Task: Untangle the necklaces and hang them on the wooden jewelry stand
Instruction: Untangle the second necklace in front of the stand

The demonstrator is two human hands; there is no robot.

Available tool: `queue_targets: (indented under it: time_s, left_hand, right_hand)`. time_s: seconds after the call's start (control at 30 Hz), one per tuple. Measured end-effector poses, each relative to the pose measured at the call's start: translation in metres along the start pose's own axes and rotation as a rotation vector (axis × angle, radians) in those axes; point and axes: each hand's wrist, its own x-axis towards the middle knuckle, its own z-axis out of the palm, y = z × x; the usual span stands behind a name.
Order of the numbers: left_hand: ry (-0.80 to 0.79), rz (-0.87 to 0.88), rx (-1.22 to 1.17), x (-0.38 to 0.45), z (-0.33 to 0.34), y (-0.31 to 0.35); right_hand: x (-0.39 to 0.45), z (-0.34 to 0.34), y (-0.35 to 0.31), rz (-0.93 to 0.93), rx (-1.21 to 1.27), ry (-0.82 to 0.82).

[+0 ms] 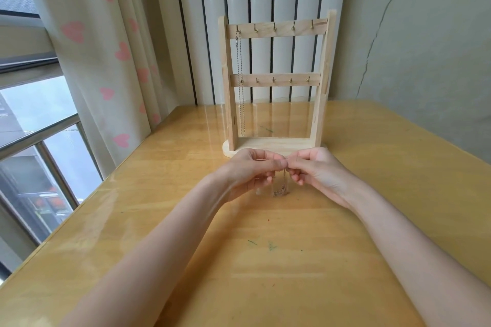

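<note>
Head view, hands: left hand (252, 170) and right hand (313, 170) both pinch the thin silver chain necklace (282, 188) just before the pale wooden jewelry stand (276, 82).
Chain: its tail rests bunched on the yellow wooden table (265, 260).
Hung: one silver chain (240, 82) on the top-left hook.
Advice: tease gently, avoid tugging knots tight.

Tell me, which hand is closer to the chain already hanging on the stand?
Left. The left hand sits below the hanging chain, just right of its line; the right hand is farther right, toward the stand's other post.

Pale matt wooden stand (276, 145), fine metal chain (240, 82), glossy lacquered wood table (265, 260).
</note>
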Motion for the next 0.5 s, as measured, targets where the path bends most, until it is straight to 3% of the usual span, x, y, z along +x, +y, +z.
queue_targets:
  time_s: [0.17,0.5]
  left_hand:
    - [0.1,0.063,0.192,0.0007,-0.0023,-0.0016]
    - [0.141,0.084,0.267,0.0028,0.0002,-0.0045]
  right_hand:
    - [0.0015,-0.0013,0.0019,-0.027,-0.014,0.072]
    - [0.0024,0.0003,0.0018,-0.009,-0.092,0.043]
